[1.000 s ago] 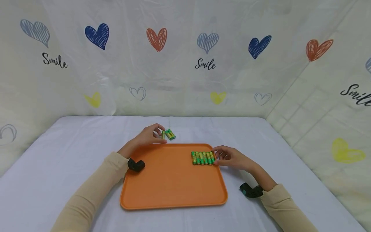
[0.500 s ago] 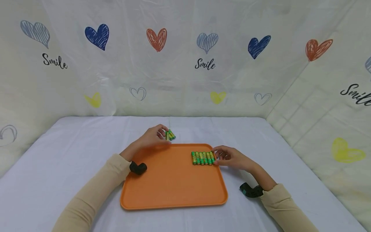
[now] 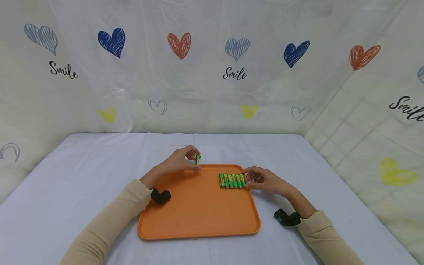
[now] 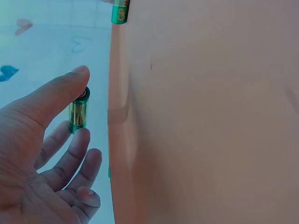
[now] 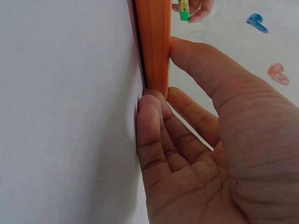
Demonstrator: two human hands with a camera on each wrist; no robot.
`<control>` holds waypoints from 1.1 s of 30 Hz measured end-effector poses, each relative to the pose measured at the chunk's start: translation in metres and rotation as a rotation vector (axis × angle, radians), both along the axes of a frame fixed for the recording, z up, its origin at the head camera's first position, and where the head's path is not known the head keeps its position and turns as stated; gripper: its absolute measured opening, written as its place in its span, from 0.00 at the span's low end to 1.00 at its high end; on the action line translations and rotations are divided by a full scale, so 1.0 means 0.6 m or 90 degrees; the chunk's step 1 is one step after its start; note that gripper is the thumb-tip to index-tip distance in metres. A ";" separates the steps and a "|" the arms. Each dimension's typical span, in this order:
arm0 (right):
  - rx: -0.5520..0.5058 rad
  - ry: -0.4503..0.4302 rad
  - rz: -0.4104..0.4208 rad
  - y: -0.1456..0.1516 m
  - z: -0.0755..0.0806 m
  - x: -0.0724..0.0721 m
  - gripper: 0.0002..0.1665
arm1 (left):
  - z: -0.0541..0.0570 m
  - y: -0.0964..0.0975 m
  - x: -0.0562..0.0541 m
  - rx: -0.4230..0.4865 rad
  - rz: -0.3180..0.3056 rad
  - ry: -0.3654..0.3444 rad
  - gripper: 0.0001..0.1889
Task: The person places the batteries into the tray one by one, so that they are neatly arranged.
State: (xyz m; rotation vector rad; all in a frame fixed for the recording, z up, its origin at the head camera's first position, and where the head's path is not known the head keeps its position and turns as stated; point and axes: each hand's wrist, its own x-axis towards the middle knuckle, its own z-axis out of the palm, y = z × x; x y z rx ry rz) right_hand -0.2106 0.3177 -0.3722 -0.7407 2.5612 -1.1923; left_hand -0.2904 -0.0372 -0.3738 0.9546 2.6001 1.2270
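My left hand [image 3: 180,160] pinches a green and gold battery [image 3: 197,159] end to end between thumb and fingers, just above the tray's far rim. The left wrist view shows that battery [image 4: 78,112] upright, thumb [image 4: 77,77] on its top. More green battery shows behind these fingers, mostly hidden. Several matching batteries [image 3: 231,180] lie side by side at the right of the orange tray [image 3: 195,217]. My right hand [image 3: 266,180] has thumb and forefinger at the two ends of the rightmost battery. In the right wrist view the tray's side hides their contact; other fingertips [image 5: 148,123] rest by that side.
A white cloth [image 3: 288,154] covers the table under the tray. A pale curtain [image 3: 205,88] printed with hearts hangs behind the table. Dark wrist cameras [image 3: 160,197] sit on both wrists, the left one above the tray.
My left hand has moved right and slightly nearer with its battery, which now stands in front of the loose batteries beyond the tray. My right hand and the row have not moved.
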 end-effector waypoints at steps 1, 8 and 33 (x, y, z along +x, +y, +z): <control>0.000 0.000 0.000 0.000 0.000 0.000 0.28 | 0.000 0.002 0.002 0.002 -0.002 0.001 0.29; -0.002 -0.002 0.000 0.000 -0.002 -0.001 0.28 | 0.008 0.014 0.020 0.011 -0.028 -0.003 0.28; -0.015 -0.001 0.004 0.000 -0.002 -0.002 0.27 | -0.003 0.058 0.060 -0.026 -0.141 -0.060 0.27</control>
